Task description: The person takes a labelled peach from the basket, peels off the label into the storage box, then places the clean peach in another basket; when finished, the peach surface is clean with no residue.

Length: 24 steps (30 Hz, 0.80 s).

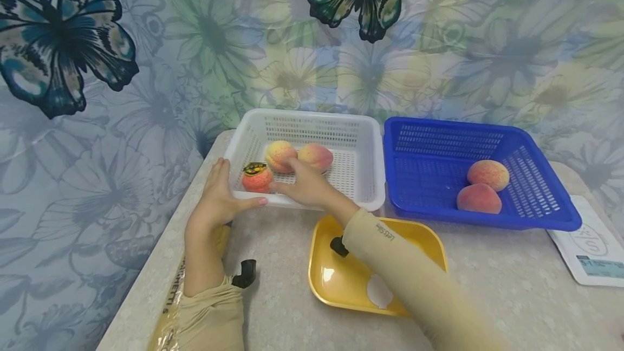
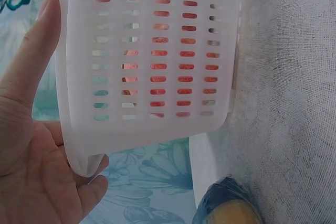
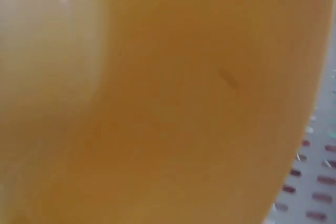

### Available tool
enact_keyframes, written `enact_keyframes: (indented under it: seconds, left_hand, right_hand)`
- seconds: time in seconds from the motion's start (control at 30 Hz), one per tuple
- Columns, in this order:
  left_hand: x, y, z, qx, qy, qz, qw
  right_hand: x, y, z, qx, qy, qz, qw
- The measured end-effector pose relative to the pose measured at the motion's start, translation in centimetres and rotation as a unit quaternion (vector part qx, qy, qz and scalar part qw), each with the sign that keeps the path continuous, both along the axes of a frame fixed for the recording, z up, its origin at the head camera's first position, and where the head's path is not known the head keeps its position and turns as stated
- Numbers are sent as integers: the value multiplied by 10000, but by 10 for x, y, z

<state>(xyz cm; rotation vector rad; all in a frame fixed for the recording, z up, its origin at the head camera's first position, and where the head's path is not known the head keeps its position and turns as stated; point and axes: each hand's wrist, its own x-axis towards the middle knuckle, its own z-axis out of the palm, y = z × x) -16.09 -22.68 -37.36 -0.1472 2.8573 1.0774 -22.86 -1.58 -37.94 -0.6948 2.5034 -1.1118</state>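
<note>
A white plastic basket point(image 1: 358, 177) holds three peaches. The red peach point(image 1: 257, 180) at its front left has a black-and-yellow patch on top; behind it are a yellowish peach point(image 1: 281, 156) and a pinkish peach point(image 1: 317, 157). My left hand point(image 1: 213, 202) rests at the basket's front left corner, fingers straight along the left side, thumb across the front rim. The left wrist view shows this left hand point(image 2: 31, 156) around the corner. My right hand point(image 1: 309, 186) reaches over the front rim, thumb and finger spread beside the peaches; its other fingers are partly hidden.
A blue basket point(image 1: 424, 177) with two peaches point(image 1: 480, 198) stands at right. Under my right forearm lies a yellow tray point(image 1: 336, 286), filling most of the right wrist view. A yellow packet point(image 1: 166, 313) lies by my left arm, a white packet point(image 1: 592, 242) at far right.
</note>
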Motion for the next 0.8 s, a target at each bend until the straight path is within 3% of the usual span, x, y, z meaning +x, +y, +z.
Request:
enact_keyframes:
  seconds: [0.4, 0.8]
  left_hand:
    - [-1, -2, -2, 47, 63, -60, 10000]
    - [-1, -2, 0, -62, 22, 31, 10000]
  right_hand:
    - [-18, -24, -8, 239, -573, 47, 9981]
    - [-24, -32, -11, 382, -579, 300, 9971]
